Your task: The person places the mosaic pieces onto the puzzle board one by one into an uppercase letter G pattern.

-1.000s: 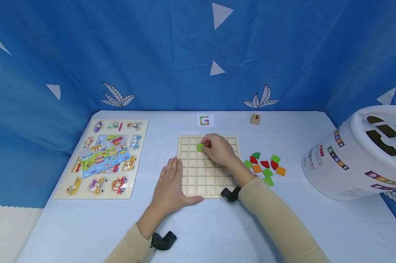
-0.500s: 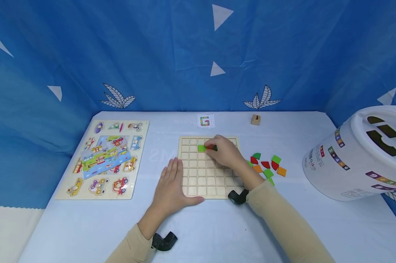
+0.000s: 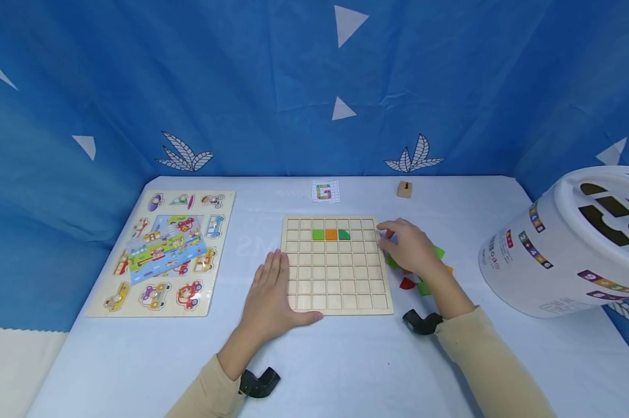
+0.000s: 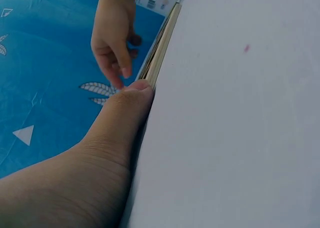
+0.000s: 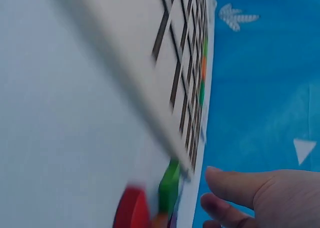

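Blue cloth with white leaves and triangles hangs behind a pale blue table [image 3: 346, 360], and at centre lies the wooden grid board [image 3: 335, 284]. Three tiles sit side by side in its second row: a light green square [image 3: 318, 234], an orange square [image 3: 331, 234] and a dark green quarter-round [image 3: 344, 234], each touching the next. The left hand [image 3: 273, 296] lies flat at the board's left edge, fingers straight, thumb pressed along the near edge; the left wrist view shows that thumb right against the wood. The right hand [image 3: 411, 248] hovers just off the board's right edge above the loose tiles [image 3: 423, 285], fingers loosely curled; something red [image 3: 390, 234] peeks out at the fingertips, but whether it is pinched I cannot tell. Red, green and orange pieces lie under and around that hand. Behind the board, a small pattern card [image 3: 325, 191] and a little wooden block [image 3: 405, 189]. Far left, a vehicle peg puzzle [image 3: 168, 249]; far right, a tilted white shape-sorter bucket [image 3: 570, 249].
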`<state>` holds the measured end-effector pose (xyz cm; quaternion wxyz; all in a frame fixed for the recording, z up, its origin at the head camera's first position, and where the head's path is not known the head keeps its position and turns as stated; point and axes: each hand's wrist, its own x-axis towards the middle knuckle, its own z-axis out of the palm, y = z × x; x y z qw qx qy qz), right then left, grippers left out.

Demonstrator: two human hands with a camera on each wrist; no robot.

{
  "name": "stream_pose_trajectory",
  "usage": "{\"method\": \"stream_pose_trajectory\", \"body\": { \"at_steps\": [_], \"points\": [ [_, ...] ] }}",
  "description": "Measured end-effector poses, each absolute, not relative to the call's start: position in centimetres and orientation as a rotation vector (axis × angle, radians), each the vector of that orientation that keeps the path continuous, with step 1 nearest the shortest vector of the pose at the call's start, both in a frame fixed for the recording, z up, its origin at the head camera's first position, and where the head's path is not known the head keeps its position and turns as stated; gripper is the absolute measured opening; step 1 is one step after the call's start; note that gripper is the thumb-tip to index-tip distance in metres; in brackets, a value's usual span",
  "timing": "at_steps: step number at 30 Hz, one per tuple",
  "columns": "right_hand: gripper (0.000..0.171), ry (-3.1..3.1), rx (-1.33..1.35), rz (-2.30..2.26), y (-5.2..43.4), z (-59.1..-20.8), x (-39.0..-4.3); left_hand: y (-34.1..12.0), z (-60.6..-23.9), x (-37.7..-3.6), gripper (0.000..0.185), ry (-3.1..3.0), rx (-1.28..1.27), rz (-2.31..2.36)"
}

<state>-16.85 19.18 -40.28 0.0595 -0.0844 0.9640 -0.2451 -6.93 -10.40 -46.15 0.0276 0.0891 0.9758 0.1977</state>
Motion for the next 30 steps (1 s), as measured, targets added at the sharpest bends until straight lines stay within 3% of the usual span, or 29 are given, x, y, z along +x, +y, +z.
{"method": "stream_pose_trajectory", "body": {
  "at_steps": [15, 30],
  "points": [
    [0.042, 2.874, -0.037, -0.700, 24.5, -41.1, -16.4, -10.3, -45.9, -6.8, 0.144, 3.015, 0.284, 0.625],
    [0.021, 2.804, -0.043, -0.862, 25.0, -41.4, -17.3, -10.5, -46.1, -6.8, 0.144, 3.020, 0.276, 0.615]
  ]
}}
